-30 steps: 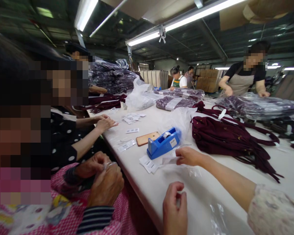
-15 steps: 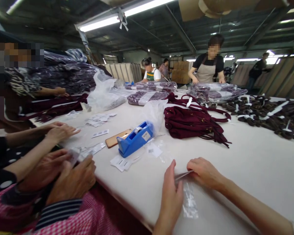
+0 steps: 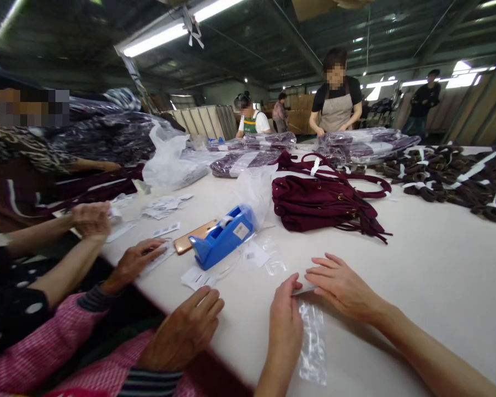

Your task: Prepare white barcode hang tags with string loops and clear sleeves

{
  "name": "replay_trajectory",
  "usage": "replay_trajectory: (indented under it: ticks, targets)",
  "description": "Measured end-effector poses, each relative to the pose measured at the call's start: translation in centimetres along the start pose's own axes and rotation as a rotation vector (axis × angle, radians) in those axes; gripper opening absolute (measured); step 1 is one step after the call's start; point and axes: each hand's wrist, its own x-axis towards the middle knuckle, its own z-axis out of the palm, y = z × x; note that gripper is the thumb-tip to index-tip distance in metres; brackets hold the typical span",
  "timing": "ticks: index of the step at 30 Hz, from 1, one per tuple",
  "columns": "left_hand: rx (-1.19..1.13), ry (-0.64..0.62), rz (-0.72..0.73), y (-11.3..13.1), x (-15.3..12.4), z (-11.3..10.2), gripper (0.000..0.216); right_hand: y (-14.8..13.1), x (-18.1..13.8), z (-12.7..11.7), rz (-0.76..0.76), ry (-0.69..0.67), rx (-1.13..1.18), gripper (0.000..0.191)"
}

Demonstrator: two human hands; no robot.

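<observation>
A small clear plastic bag (image 3: 313,342) lies flat on the white table (image 3: 417,275) in front of me. My left hand (image 3: 285,325) is at the bag's top left corner, fingers together and thumb pinched on its edge. My right hand (image 3: 343,284) rests at the top right, fingers spread and stretched flat on the table. Between the two hands a small white slip (image 3: 303,288) shows at the bag's mouth.
A blue tape dispenser (image 3: 223,240), a phone (image 3: 189,239) and loose white tags (image 3: 198,278) lie ahead left. Maroon garments (image 3: 322,201) are piled ahead, dark straps (image 3: 450,176) at far right. A neighbour's hands (image 3: 182,331) rest on the table edge at my left. Other people work around the table.
My right hand came back from near the tape dispenser to meet my left hand over the clear bag, then spread its fingers flat. The neighbour's hands moved onto the table edge.
</observation>
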Motion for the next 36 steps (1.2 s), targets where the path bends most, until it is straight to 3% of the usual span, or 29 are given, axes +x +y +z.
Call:
replay_trajectory:
  ticks: [6, 9, 10, 14, 19, 23, 26, 28, 30, 33, 34, 36]
  targets:
    - [-0.016, 0.047, 0.03, -0.1, 0.3, 0.7, 0.051, -0.6, 0.9, 0.2, 0.017, -0.02, -0.178, 0.027]
    - [-0.009, 0.05, 0.026, 0.0, 0.6, 0.8, 0.045, -0.1, 0.6, 0.1, 0.029, 0.013, -0.16, 0.025]
    - [-0.016, 0.057, 0.012, 0.1, 0.7, 0.8, 0.043, 0.3, 0.4, 0.0, 0.042, 0.037, -0.116, 0.029]
    - [-0.077, 0.117, -0.073, 0.5, 1.0, 0.4, 0.033, 2.5, -1.2, -1.0, 0.153, 0.062, 0.206, 0.085]
    - [-0.094, 0.167, -0.062, 0.8, 1.0, 0.2, 0.026, 3.2, -2.0, -2.8, 0.258, -0.094, 0.694, 0.085]
    - [-0.087, 0.188, -0.029, 1.0, 0.9, 0.0, 0.024, 2.4, -1.4, -2.7, 0.35, -0.209, 0.972, 0.089]
    - [-0.074, 0.196, 0.006, 0.9, 0.9, -0.3, 0.024, 2.1, -1.1, -1.9, 0.432, -0.229, 1.052, 0.099]
    - [-0.084, 0.197, 0.015, 0.7, 1.0, -0.6, 0.024, 1.8, -0.9, -1.5, 0.379, -0.173, 1.004, 0.101]
    - [-0.103, 0.209, 0.017, 0.5, 1.1, -0.7, 0.023, 1.4, -0.6, -1.6, 0.286, -0.115, 0.923, 0.083]
    - [-0.116, 0.237, 0.054, 0.4, 1.1, -0.9, 0.021, 1.1, -0.1, -2.0, 0.228, -0.128, 0.926, 0.027]
    - [-0.117, 0.241, 0.068, 0.5, 1.1, -1.0, 0.02, 1.2, -0.1, -2.2, 0.24, -0.133, 0.952, 0.016]
    - [-0.116, 0.234, 0.069, 0.7, 1.0, -1.1, 0.02, 1.6, -0.2, -2.6, 0.28, -0.121, 1.056, 0.012]
